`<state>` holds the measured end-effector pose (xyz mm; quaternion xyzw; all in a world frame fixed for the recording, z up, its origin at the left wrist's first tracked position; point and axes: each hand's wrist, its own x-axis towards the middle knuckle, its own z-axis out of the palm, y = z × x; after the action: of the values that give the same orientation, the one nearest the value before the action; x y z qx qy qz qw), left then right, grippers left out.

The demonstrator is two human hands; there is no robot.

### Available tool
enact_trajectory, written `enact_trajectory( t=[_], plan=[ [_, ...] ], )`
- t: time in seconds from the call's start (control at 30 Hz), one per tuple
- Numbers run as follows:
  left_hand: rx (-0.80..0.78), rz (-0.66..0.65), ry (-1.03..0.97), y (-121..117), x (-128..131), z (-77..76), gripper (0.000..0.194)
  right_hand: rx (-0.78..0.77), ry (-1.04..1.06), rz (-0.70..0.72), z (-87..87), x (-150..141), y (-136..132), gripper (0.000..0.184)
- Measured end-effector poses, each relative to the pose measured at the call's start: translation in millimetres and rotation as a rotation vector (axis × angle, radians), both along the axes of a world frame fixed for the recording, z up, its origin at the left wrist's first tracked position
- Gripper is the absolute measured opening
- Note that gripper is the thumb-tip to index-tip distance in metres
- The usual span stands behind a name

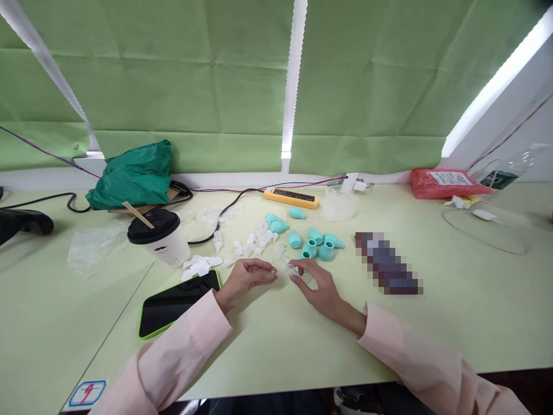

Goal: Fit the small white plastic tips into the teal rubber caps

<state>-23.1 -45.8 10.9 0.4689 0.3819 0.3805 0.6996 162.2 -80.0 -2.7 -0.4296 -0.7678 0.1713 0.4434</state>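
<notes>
Over the middle of the table, my left hand (248, 279) is closed in a pinch. Whatever sits between its thumb and fingertips is too small to name. My right hand (319, 289), a short way to the right, pinches a small clear plastic piece (292, 270) between thumb and forefinger. Just beyond the fingers lie several turquoise hollow bulb-shaped pieces (294, 239), some with their round openings facing me. To their left is a loose heap of small white and clear plastic pieces (253, 243). Flat white scraps (201, 266) lie left of my left hand.
A phone (179, 305) with a green edge lies by my left forearm, behind it a lidded paper cup (166, 245) with a wooden stick. Farther back are a green bag (133, 176), a yellow power strip (291, 198) and a red package (449, 183). A blurred-out object (386, 264) lies right.
</notes>
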Motion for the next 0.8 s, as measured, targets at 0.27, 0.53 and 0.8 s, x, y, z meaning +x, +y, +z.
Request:
enact_trajectory(
  t=[0.27, 0.53, 0.8],
  plan=[
    [-0.129, 0.048, -0.155, -13, 13, -10.1, 0.021, -0.729, 0.762, 0.229, 6.6, -13, -10, 0.026],
    [-0.054, 0.096, -0.075, -20, 14, -2.6, 0.029, -0.694, 0.802, 0.215, 7.5, -13, -10, 0.034],
    [0.008, 0.194, -0.022, -22, 15, -6.5, 0.025, -0.693, 0.817, 0.143, 2.1, -13, -12, 0.029]
  ],
)
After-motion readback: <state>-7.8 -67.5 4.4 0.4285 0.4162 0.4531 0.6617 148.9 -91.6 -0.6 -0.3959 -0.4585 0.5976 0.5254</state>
